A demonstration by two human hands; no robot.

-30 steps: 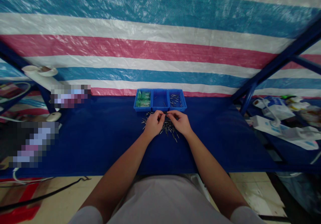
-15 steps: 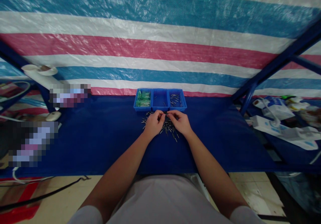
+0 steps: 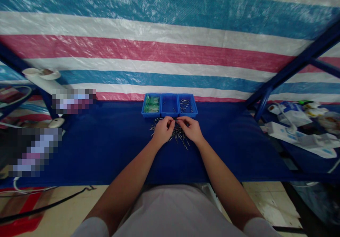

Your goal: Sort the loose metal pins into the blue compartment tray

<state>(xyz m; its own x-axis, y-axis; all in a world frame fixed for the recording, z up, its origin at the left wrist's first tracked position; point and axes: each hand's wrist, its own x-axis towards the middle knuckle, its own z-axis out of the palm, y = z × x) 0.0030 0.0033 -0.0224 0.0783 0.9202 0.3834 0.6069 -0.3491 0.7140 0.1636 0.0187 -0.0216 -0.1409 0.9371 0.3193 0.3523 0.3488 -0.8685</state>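
Observation:
Both hands meet over a loose pile of thin, dark and silvery metal rods (image 3: pixel 178 133) on the blue tabletop. My left hand (image 3: pixel 163 129) has thumb and forefinger pinched together. My right hand (image 3: pixel 191 128) mirrors it from the other side, also in a pinch. Between the two sets of fingertips a thin dark metal rod seems to be held, too small to make out well. Just beyond the fingers stands a blue three-part bin (image 3: pixel 170 115). Small green and clear packets (image 3: pixel 152 104) fill its left section, a few rods lie in the middle, and several rods (image 3: pixel 186 105) are in the right.
The blue tabletop (image 3: pixel 106 152) stretches to both sides. A striped plastic sheet (image 3: pixel 170 52) hangs behind it. At the right are a white power strip (image 3: pixel 300 139) and plastic bags (image 3: pixel 293 113). A white curved stand (image 3: pixel 44 79) and blurred-out screens are at the left.

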